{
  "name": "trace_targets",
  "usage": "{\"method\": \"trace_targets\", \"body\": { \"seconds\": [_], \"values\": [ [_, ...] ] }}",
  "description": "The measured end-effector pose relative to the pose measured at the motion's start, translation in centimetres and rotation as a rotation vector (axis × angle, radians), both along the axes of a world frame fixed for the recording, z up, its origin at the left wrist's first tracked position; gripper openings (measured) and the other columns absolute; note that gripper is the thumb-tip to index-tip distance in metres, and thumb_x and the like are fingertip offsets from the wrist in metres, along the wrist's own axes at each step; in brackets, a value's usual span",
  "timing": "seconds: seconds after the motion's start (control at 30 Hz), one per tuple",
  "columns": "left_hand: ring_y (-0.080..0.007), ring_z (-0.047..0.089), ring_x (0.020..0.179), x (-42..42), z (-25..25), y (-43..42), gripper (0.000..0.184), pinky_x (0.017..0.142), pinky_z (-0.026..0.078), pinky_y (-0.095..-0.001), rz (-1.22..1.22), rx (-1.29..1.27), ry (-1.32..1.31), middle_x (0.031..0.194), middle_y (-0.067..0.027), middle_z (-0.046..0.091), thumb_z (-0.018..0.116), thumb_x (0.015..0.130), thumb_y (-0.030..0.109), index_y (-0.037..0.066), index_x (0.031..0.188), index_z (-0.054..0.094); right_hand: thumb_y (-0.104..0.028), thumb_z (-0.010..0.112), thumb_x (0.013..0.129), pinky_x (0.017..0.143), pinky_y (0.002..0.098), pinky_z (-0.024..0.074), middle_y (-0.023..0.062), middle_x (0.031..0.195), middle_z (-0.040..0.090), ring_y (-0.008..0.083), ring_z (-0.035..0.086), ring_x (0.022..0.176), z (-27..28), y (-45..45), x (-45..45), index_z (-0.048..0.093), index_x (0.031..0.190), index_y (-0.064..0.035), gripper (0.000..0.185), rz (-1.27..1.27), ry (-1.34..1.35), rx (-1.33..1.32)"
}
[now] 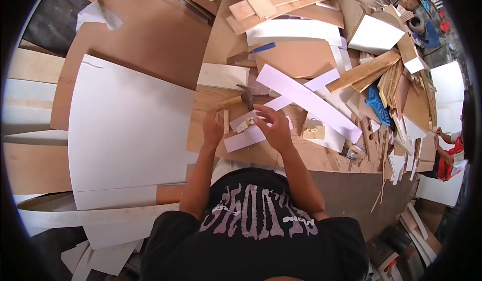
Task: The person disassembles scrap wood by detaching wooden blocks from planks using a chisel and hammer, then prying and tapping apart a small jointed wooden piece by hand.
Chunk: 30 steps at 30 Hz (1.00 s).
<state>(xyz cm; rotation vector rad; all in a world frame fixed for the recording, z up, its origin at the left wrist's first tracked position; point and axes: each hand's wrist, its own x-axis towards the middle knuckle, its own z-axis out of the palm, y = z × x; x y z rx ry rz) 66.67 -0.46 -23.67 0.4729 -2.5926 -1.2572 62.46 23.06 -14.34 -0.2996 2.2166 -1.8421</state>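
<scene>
L hand (213, 128): fingers narrow, by wood strip (226, 122); grip, can't tell. R hand (275, 126): thumb/fingers apart, nr sm. pale pc. (245, 125), betw. hands over bench (198, 133). From pc.: hammer (246, 98), 12 o'clock; lilac board (311, 103), 2 o'clock.

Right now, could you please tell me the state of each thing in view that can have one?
Claw hammer with tan wooden handle: lying down, unheld.
Slim tool with blue handle: lying down, unheld.
Long, flat, pale-lilac board: lying across a narrower lilac strip.
Large white panel: lying flat.
Left hand: fingers bent.
Small pale wooden piece: at left hand, hold unclear.
Right hand: fingers bent, hold unclear.
</scene>
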Motion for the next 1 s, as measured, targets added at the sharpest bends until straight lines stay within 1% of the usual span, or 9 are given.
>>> {"method": "trace_targets", "body": {
  "seconds": [0.27, 0.37, 0.43, 0.6, 0.67, 0.77, 0.87, 0.93, 1.0],
  "values": [
    [-0.0354, 0.072, 0.095, -0.9, -0.1, -1.1, 0.025, 0.086, 0.057, -0.043, 0.016, 0.08, 0.172, 0.101, -0.0166, 0.076, 0.06, 0.095, 0.004, 0.005, 0.116, 0.074, -0.018, 0.077, 0.092, 0.091, 0.0371, 0.0586, 0.0138, 0.118, 0.076, 0.0254, 0.075, 0.107, 1.0, -5.7, -1.4, 0.067, 0.136, -0.01, 0.046, 0.018, 0.137, 0.25],
    [-0.0337, 0.068, 0.113, -1.5, -3.1, -3.5, 0.028, 0.099, 0.053, -0.0423, -0.057, 0.049, 0.006, 0.121, -0.0176, 0.073, 0.065, 0.092, 0.004, 0.003, 0.12, 0.073, -0.019, 0.076, 0.092, 0.089, 0.0375, 0.0585, 0.0134, 0.12, 0.076, 0.027, 0.076, 0.104, 0.5, -7.7, -0.9, 0.063, 0.142, -0.0117, 0.052, -0.09, 0.083, 0.292],
    [-0.0374, 0.061, 0.12, -1.6, -5.2, -5.1, 0.034, 0.104, 0.047, -0.0475, -0.103, -0.342, 0.107, 0.126, -0.0178, 0.068, 0.07, 0.09, 0.011, 0.006, 0.124, 0.07, -0.018, 0.075, 0.092, 0.089, 0.0378, 0.0586, 0.0135, 0.121, 0.076, 0.0267, 0.076, 0.104, 0.6, -8.5, -0.8, 0.061, 0.145, -0.0125, 0.055, -0.104, 0.082, 0.362],
    [-0.0373, 0.057, 0.118, -2.4, -6.6, -6.5, 0.039, 0.101, 0.045, -0.0507, -0.223, -0.347, -0.141, 0.12, -0.0156, 0.064, 0.076, 0.088, 0.027, 0.008, 0.121, 0.066, -0.017, 0.075, 0.092, 0.088, 0.0372, 0.0595, 0.0145, 0.121, 0.076, 0.0257, 0.076, 0.105, -0.1, -10.5, -0.6, 0.06, 0.145, -0.0111, 0.055, -0.133, 0.094, 0.509],
    [-0.0369, 0.058, 0.116, -2.8, -6.9, -6.8, 0.041, 0.1, 0.044, -0.0503, -0.295, -0.363, -0.185, 0.115, -0.0143, 0.064, 0.077, 0.087, 0.031, 0.008, 0.118, 0.066, -0.023, 0.075, 0.091, 0.087, 0.04, 0.0596, 0.0182, 0.106, 0.077, 0.0314, 0.076, 0.095, -0.5, -11.7, -0.5, 0.066, 0.138, -0.0119, 0.049, -0.171, 0.012, 0.356],
    [-0.0381, 0.059, 0.108, -2.9, -7.6, -7.2, 0.046, 0.094, 0.047, -0.0505, -0.366, -0.51, -0.129, 0.111, -0.0162, 0.063, 0.08, 0.085, 0.036, 0.009, 0.118, 0.063, -0.023, 0.074, 0.091, 0.083, 0.0385, 0.0604, 0.0181, 0.106, 0.077, 0.0307, 0.077, 0.093, -1.3, -12.9, -0.1, 0.068, 0.134, -0.009, 0.045, -0.165, 0.085, 0.254],
    [-0.0401, 0.065, 0.097, -2.9, -8.4, -7.9, 0.051, 0.084, 0.051, -0.0516, -0.389, -0.305, -0.017, 0.102, -0.0201, 0.066, 0.078, 0.087, 0.039, 0.008, 0.122, 0.059, -0.02, 0.074, 0.092, 0.081, 0.0363, 0.0608, 0.0182, 0.107, 0.077, 0.0294, 0.077, 0.095, -0.3, -13.6, -0.8, 0.069, 0.13, -0.0057, 0.041, -0.138, 0.008, 0.285],
    [-0.0428, 0.068, 0.084, -2.4, -6.8, -7.6, 0.062, 0.074, 0.053, -0.052, -0.432, -0.119, -0.224, 0.088, -0.0234, 0.069, 0.079, 0.088, 0.043, 0.006, 0.13, 0.053, -0.02, 0.074, 0.092, 0.081, 0.0352, 0.0607, 0.0186, 0.107, 0.077, 0.0287, 0.078, 0.096, -0.3, -13.6, -0.8, 0.069, 0.129, -0.0046, 0.041, -0.131, -0.034, 0.323],
    [-0.0426, 0.07, 0.082, -2.4, -4.7, -6.7, 0.063, 0.073, 0.053, -0.0514, -0.365, -0.085, -0.164, 0.086, -0.0234, 0.07, 0.08, 0.087, 0.043, 0.003, 0.13, 0.056, -0.021, 0.072, 0.095, 0.082, 0.0328, 0.0596, 0.0143, 0.106, 0.078, 0.0228, 0.077, 0.091, 0.0, -13.0, -1.3, 0.069, 0.129, -0.0028, 0.038, -0.108, -0.091, 0.235]
  ]
}}
